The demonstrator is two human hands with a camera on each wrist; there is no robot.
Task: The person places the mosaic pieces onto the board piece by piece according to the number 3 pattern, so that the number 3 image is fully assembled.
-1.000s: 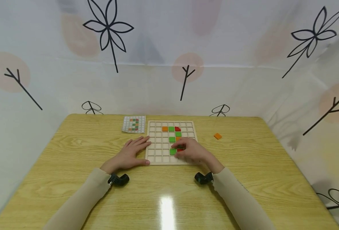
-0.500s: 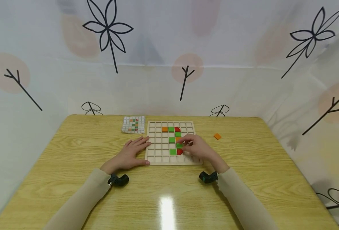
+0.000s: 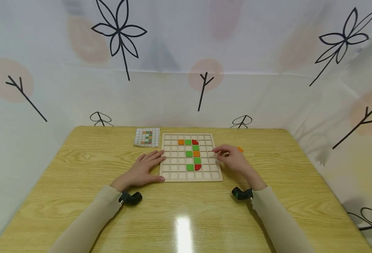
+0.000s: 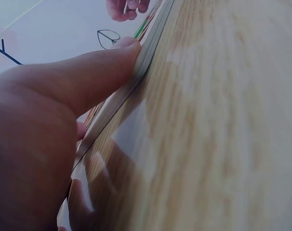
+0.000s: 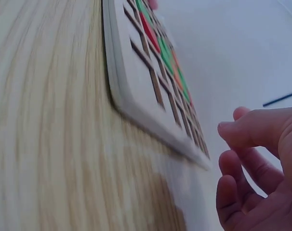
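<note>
A square wooden grid board lies on the table, with several green, orange and red tiles in its compartments. My left hand rests at the board's left edge, fingers spread and the thumb touching the near left corner. In the left wrist view the thumb lies against the board's side. Over the right edge of the board hovers my right hand, its fingers loosely bent; I see nothing held in it. The right wrist view shows this hand apart from the board. Behind it, partly hidden, is a loose orange tile.
A small paper card printed with a coloured grid pattern lies to the left of the board's far corner. The wooden table ends at a patterned cloth backdrop.
My right hand has moved right, from over the red and green tiles to the board's right edge, uncovering the column of tiles. My left hand has stayed in place.
</note>
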